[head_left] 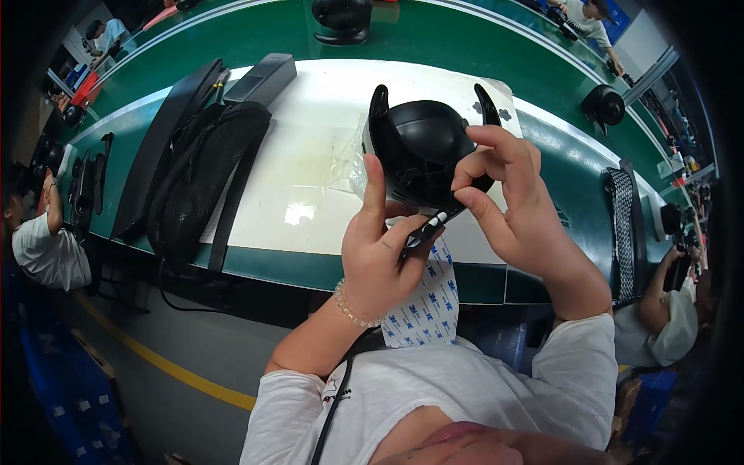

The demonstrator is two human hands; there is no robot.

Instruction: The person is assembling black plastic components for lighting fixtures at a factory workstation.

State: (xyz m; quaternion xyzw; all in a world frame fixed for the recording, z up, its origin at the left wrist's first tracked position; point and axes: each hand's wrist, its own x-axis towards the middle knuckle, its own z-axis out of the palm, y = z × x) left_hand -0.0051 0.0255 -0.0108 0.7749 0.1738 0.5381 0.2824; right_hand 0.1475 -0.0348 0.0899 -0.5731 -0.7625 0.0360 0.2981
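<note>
In front of me on the work mat sits a glossy black rounded housing [428, 128] with two upright curved arms like horns. My left hand [380, 252] is closed, thumb pointing up, around a small black part [422, 232] with white spots near its tip. Below those fingers hangs a sheet of backing paper [422, 310] with blue print; whether the same fingers grip it is hidden. Close to the housing's right side, my right hand [504, 194] pinches thumb and fingertip together. Anything between them is too small to make out.
Left of the white mat [302, 182] lie a black mesh pouch [205, 167] and a long dark grey box [263, 77]. Similar black housings [341, 17] stand on the green line beyond. A checkered strip [622, 232] lies at right. Other people work on both sides.
</note>
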